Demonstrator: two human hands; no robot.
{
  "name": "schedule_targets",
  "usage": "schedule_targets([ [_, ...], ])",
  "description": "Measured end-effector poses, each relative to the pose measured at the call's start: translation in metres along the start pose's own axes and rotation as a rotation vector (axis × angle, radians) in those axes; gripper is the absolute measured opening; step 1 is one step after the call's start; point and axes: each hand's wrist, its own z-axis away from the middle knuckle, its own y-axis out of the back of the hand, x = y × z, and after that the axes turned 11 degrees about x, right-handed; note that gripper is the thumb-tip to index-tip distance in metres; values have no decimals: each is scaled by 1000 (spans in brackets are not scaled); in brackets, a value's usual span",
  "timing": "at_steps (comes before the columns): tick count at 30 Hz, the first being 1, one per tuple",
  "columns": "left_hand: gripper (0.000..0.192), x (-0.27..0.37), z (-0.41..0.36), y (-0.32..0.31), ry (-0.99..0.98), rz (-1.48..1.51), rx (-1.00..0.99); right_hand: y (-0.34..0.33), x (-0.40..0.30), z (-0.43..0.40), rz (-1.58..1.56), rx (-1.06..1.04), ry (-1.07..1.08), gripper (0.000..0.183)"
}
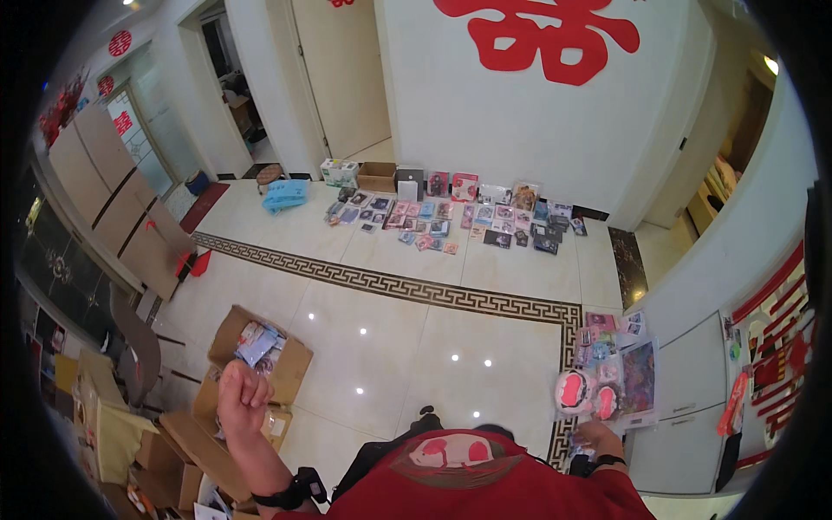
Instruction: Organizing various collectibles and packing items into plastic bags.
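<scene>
My left hand (pixel 244 395) is raised with curled fingers, in front of an open cardboard box (pixel 294 370) on the left; nothing shows in it. Inside that box lie plastic-wrapped packets (pixel 258 344). On the right, my right hand (pixel 595 434) reaches low beside small packets (pixel 580 447); its fingertips are partly hidden, so its grip cannot be made out. Just beyond it are two pink-and-white plush-like items (pixel 574 392) in clear wrap, a large colourful picture sheet (pixel 638 377) in a clear sleeve, and several pink packets (pixel 599 320).
Rows of small cards and packets (pixel 426 227) lie along the far wall, with an open brown box (pixel 377 177) and a blue plastic package (pixel 286 196). More cardboard boxes (pixel 201 448) crowd the lower left near a curved chair (pixel 140 344). A grey cabinet (pixel 682 364) stands right.
</scene>
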Motion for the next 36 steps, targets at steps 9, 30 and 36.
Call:
schedule_targets([
  [9, 10, -58, -138, -78, 379, -659, -335, -15, 68, -34, -234, 110, -347, 28],
  [30, 9, -77, -197, -156, 293, -710, 70, 29, -446, -299, -4, 45, 226, 22],
  [36, 17, -52, -197, -119, 176, -772, 193, -47, -566, -281, 259, -263, 357, 40],
])
